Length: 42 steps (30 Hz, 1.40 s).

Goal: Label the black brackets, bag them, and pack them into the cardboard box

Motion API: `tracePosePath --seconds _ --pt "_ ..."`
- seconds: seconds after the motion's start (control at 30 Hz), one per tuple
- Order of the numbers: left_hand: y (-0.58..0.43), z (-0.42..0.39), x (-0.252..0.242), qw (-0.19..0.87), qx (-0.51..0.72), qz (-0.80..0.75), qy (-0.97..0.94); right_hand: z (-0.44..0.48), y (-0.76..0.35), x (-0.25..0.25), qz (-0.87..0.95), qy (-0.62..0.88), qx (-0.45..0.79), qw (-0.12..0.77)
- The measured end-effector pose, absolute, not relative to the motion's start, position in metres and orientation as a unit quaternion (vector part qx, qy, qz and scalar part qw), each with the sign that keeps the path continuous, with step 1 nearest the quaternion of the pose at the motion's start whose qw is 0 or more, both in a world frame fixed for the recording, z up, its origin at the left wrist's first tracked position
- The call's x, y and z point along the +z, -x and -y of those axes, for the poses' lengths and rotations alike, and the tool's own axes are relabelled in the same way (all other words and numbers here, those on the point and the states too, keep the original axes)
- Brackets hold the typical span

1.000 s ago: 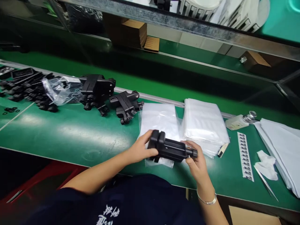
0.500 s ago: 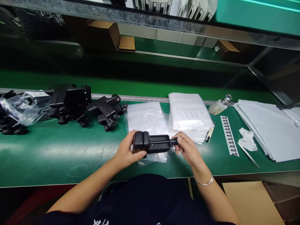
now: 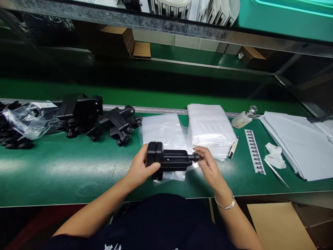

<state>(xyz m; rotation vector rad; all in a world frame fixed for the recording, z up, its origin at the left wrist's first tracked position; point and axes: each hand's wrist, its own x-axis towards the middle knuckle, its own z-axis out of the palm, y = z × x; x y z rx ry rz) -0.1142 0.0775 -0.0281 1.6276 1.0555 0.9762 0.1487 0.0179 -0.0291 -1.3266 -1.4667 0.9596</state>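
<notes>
A black plastic clamp (image 3: 174, 160) with a long body, a thick jaw block at its left end and a round knob (image 3: 194, 157) at its right end is held above the bench. My left hand (image 3: 142, 167) is closed round the jaw block, its thumb along the near side. At the other end, the bent fingers of my right hand (image 3: 208, 164) are at the knob's tip, partly hidden behind it. Underneath lies a clear plastic bag (image 3: 162, 130) with a white sheet showing through.
Several black clamp assemblies (image 3: 118, 123) and a crumpled clear bag (image 3: 33, 119) lie left. Rightward are stacked plastic bags (image 3: 210, 125), a bottle (image 3: 244, 118), a cutter (image 3: 233, 148), a label strip (image 3: 255, 151), tweezers (image 3: 276, 173) and white sheets (image 3: 301, 144). A metal-edged shelf (image 3: 166, 26) spans above.
The clamp has turned about its length, so its open channel faces away and more of its side shows. My right fingers have shifted and loosened slightly at the knob.
</notes>
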Motion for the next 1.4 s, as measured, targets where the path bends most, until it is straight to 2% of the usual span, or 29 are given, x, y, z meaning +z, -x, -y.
tracePosePath --seconds 0.13,0.27,0.4,0.53,0.73,0.87,1.03,1.27,1.4 --pt "0.114 -0.080 -0.036 0.500 0.424 -0.416 -0.631 -0.010 -0.151 -0.029 0.626 0.556 0.347 0.423" --pt "0.116 -0.079 -0.042 0.492 0.449 -0.403 -0.628 -0.013 -0.152 -0.033 0.604 0.554 0.365 0.442" --pt "0.109 -0.081 -0.042 0.564 0.467 -0.410 -0.545 -0.020 -0.148 -0.034 0.576 0.524 0.386 0.494" --pt "0.100 -0.084 -0.039 0.618 0.489 -0.409 -0.460 -0.026 -0.136 -0.034 0.553 0.540 0.408 0.486" --pt "0.095 -0.090 -0.046 0.608 0.468 -0.417 -0.487 -0.034 -0.124 -0.042 0.465 0.537 0.430 0.557" --pt "0.095 -0.095 -0.050 0.626 0.449 -0.424 -0.476 -0.038 -0.125 -0.052 0.434 0.521 0.478 0.558" --pt "0.096 -0.100 -0.046 0.632 0.432 -0.427 -0.480 -0.040 -0.122 -0.062 0.409 0.535 0.459 0.579" --pt "0.100 -0.090 -0.038 0.513 0.449 -0.425 -0.596 -0.047 -0.122 -0.069 0.419 0.582 0.453 0.530" --pt "0.098 -0.097 -0.043 0.546 0.442 -0.448 -0.552 -0.048 -0.119 -0.071 0.437 0.569 0.449 0.532"
